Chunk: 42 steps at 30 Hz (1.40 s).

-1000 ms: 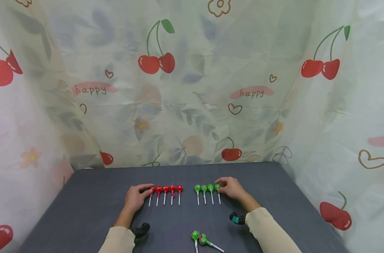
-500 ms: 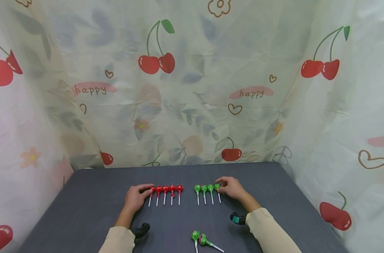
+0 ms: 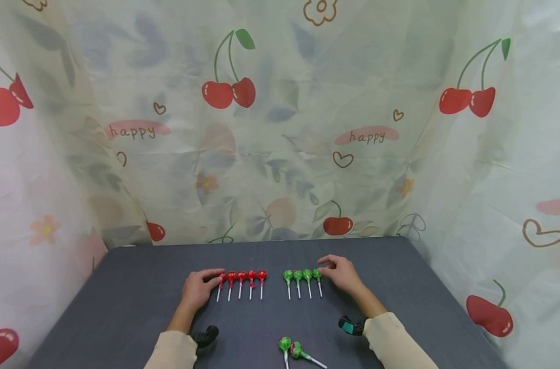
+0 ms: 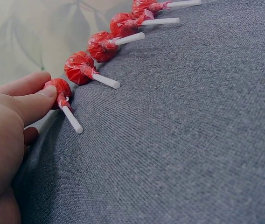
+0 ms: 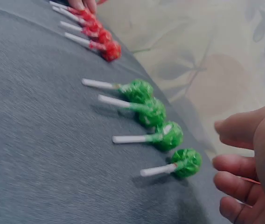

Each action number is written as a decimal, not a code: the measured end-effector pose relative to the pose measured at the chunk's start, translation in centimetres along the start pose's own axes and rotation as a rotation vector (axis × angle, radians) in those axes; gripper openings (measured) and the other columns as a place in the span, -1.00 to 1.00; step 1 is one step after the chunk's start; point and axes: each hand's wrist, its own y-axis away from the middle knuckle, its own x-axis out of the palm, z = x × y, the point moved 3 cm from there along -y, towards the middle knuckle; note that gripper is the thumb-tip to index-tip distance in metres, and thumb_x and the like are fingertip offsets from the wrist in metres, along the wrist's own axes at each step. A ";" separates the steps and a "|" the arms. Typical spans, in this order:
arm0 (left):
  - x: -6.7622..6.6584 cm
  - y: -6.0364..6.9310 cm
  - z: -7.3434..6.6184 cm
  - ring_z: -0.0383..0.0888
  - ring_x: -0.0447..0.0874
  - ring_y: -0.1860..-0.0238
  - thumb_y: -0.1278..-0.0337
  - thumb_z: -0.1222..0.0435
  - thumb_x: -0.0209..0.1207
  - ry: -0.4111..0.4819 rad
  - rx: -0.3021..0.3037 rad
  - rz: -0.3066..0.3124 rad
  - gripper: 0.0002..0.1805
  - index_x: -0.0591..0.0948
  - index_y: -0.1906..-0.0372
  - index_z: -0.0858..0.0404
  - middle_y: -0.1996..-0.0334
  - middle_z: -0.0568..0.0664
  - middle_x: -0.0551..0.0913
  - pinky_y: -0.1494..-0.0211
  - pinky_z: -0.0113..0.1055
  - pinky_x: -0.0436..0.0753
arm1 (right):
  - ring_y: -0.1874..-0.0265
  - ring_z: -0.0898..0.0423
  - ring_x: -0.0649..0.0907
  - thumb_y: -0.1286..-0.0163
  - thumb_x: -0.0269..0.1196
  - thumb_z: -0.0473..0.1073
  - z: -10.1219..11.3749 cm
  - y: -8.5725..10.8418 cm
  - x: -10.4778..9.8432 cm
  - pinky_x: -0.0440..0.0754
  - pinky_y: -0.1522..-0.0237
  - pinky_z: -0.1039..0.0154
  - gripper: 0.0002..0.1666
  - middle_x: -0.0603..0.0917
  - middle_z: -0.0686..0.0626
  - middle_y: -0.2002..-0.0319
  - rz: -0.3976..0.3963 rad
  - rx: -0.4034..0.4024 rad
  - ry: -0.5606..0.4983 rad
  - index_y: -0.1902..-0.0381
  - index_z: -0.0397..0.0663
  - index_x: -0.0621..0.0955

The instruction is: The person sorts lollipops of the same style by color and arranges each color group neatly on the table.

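Note:
My left hand (image 3: 197, 291) pinches the wrapped head of the leftmost red lollipop (image 4: 64, 87) between thumb and finger; its white stick (image 4: 73, 120) points toward me on the cloth. The other red lollipops (image 3: 241, 276) lie beside it in a row. To the right is a row of several green lollipops (image 3: 298, 275), sticks also toward me. My right hand (image 3: 345, 275) is just beside the rightmost green lollipop (image 5: 187, 162). In the right wrist view, its fingers are parted and bent slightly, apart from that lollipop, holding nothing.
Two more green lollipops, one straight (image 3: 284, 344) and one slanted (image 3: 297, 350), lie near the front of the dark grey cloth-covered table (image 3: 252, 328). A curtain printed with cherries (image 3: 280, 154) hangs behind and at both sides.
My right hand has let go of the rightmost green lollipop and shifted slightly to the right, its fingers spreading. The left hand and the red row have stayed put.

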 end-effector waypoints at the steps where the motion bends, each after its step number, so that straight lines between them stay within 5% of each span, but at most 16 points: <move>1: 0.0 0.0 0.0 0.16 0.56 -0.12 -0.19 0.27 0.31 0.000 -0.002 0.001 -0.74 0.74 0.02 0.13 0.02 0.11 0.69 -0.18 0.14 0.43 | 0.54 0.13 0.49 -0.25 0.37 -0.21 0.1 0.2 0.0 0.45 0.46 0.22 -0.78 0.57 0.09 0.53 -0.008 -0.003 -0.016 0.14 -0.13 0.71; 7: 0.1 0.0 0.2 0.16 0.56 -0.12 -0.19 0.26 0.30 -0.002 -0.005 0.006 -0.74 0.74 0.01 0.12 0.01 0.10 0.69 -0.18 0.14 0.42 | 0.57 0.12 0.51 -0.30 0.34 -0.23 1.0 1.7 0.0 0.47 0.51 0.27 -0.80 0.57 0.06 0.54 -0.027 -0.044 -0.130 0.13 -0.16 0.71; 13: 0.0 0.0 0.1 0.17 0.56 -0.12 -0.19 0.26 0.31 0.000 0.004 0.004 -0.74 0.74 0.01 0.13 0.01 0.11 0.69 -0.17 0.14 0.43 | 0.50 -0.05 0.59 -0.34 0.29 -0.27 2.9 3.5 0.2 0.52 0.53 0.31 -0.77 0.63 -0.05 0.43 0.043 -0.124 -0.250 0.08 -0.26 0.67; 18: 0.0 -0.1 0.2 0.17 0.56 -0.12 -0.20 0.26 0.30 -0.006 0.007 0.009 -0.74 0.74 0.00 0.13 0.00 0.11 0.69 -0.17 0.14 0.43 | 0.43 -0.24 0.59 -0.37 0.23 -0.34 6.4 5.6 -0.2 0.56 0.49 0.26 -0.76 0.64 -0.16 0.36 0.189 -0.177 -0.302 0.03 -0.31 0.64; 20: 0.0 -0.1 0.3 0.17 0.55 -0.12 -0.21 0.26 0.29 -0.007 0.006 0.012 -0.74 0.74 0.00 0.13 0.00 0.11 0.69 -0.18 0.15 0.43 | 0.45 -0.15 0.58 -0.37 0.22 -0.36 7.4 6.2 -0.2 0.56 0.49 0.27 -0.77 0.63 -0.16 0.37 0.259 -0.212 -0.315 0.04 -0.33 0.63; 25: 0.1 -0.1 0.2 0.17 0.55 -0.13 -0.21 0.26 0.29 -0.009 -0.003 0.015 -0.74 0.74 0.00 0.12 0.00 0.11 0.69 -0.18 0.15 0.43 | 0.43 0.18 0.56 -0.36 0.25 -0.29 6.1 6.0 1.8 0.56 0.44 0.32 -0.71 0.61 -0.03 0.33 0.392 -0.268 -0.309 0.00 -0.31 0.63; 35: 0.1 -0.1 0.2 0.16 0.56 -0.12 -0.19 0.27 0.30 -0.005 0.002 0.011 -0.73 0.74 0.00 0.13 0.00 0.11 0.68 -0.18 0.14 0.43 | 0.21 0.15 0.62 -0.36 0.27 -0.16 6.7 7.0 4.1 0.59 0.17 0.29 -0.59 0.67 -0.18 0.16 0.642 -0.308 -0.271 -0.11 -0.26 0.59; 42: 0.1 -0.1 0.3 0.15 0.55 -0.13 -0.19 0.26 0.30 0.002 0.000 0.014 -0.73 0.74 0.00 0.11 0.00 0.10 0.69 -0.19 0.13 0.43 | 0.25 0.23 0.64 -0.28 0.35 -0.22 6.9 8.1 5.2 0.60 0.16 0.33 -0.53 0.65 -0.20 0.08 0.780 -0.359 -0.257 -0.13 -0.23 0.58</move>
